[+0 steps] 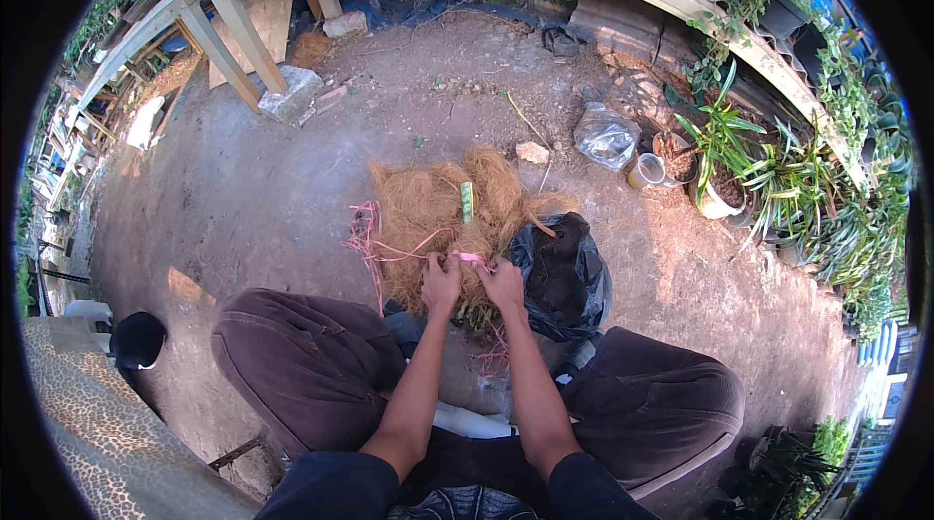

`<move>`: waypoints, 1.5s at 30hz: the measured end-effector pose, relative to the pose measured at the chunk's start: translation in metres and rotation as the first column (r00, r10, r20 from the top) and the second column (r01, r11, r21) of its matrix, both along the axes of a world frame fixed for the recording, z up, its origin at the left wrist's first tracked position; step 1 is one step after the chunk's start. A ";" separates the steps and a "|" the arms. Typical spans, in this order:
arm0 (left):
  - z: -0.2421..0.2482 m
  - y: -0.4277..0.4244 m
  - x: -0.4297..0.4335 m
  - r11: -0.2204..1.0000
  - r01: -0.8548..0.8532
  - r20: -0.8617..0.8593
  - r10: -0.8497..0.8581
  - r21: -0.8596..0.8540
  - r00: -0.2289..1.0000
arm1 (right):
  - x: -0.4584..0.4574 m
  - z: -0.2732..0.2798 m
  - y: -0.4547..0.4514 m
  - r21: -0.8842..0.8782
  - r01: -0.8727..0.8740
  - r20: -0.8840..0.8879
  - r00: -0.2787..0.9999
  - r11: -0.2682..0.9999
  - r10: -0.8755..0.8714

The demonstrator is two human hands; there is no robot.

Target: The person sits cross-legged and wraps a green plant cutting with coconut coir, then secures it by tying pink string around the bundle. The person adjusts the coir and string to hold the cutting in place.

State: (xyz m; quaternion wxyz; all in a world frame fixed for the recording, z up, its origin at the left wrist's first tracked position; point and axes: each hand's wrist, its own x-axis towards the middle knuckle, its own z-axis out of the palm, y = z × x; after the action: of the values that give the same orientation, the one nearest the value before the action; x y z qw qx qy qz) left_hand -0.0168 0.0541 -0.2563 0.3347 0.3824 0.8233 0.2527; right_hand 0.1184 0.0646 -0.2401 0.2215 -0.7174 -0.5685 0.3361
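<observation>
Brown coconut fiber point(412, 206) lies in a loose pile on the ground before me. A green, patterned leaf point(467, 202) stands up out of it, with fiber around its lower part. Pink plastic twine point(471, 256) crosses the fiber below the leaf. My left hand point(441, 283) pinches the twine on one side, and my right hand point(502, 283) pinches it a short way to the right. A tangle of the same twine point(363, 228) lies at the pile's left edge. What is under my fingers is hidden. A black plastic bag point(560, 275) of dark material stands just right of my right hand.
Ahead to the right are a clear plastic bag point(607, 135), a plastic cup point(646, 171) and a white pot point(719, 200) with a leafy plant. A stone point(533, 152) lies beyond the fiber. Posts rest on a concrete block point(290, 93) at upper left. My knees flank the work.
</observation>
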 end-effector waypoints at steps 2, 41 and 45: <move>0.009 -0.006 0.002 0.997 0.070 -0.270 -0.061 0.025 0.961 | -0.006 -0.006 -0.006 -0.056 0.020 -0.036 0.999 0.998 -0.022; -0.001 -0.032 -0.004 0.754 0.554 -0.492 -0.354 0.353 0.795 | 0.004 -0.067 -0.025 0.000 0.075 -0.607 0.792 0.997 -0.060; -0.002 -0.030 -0.001 0.764 0.469 -0.421 -0.284 0.444 0.861 | 0.005 -0.073 -0.025 -0.007 0.114 -0.703 0.706 0.993 -0.086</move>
State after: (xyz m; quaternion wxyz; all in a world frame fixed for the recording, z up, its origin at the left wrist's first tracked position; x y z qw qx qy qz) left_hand -0.0181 0.0238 -0.2579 0.1178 0.6559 0.6689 0.3295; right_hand 0.1236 0.0396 -0.3129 0.4518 -0.5618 -0.4083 0.5600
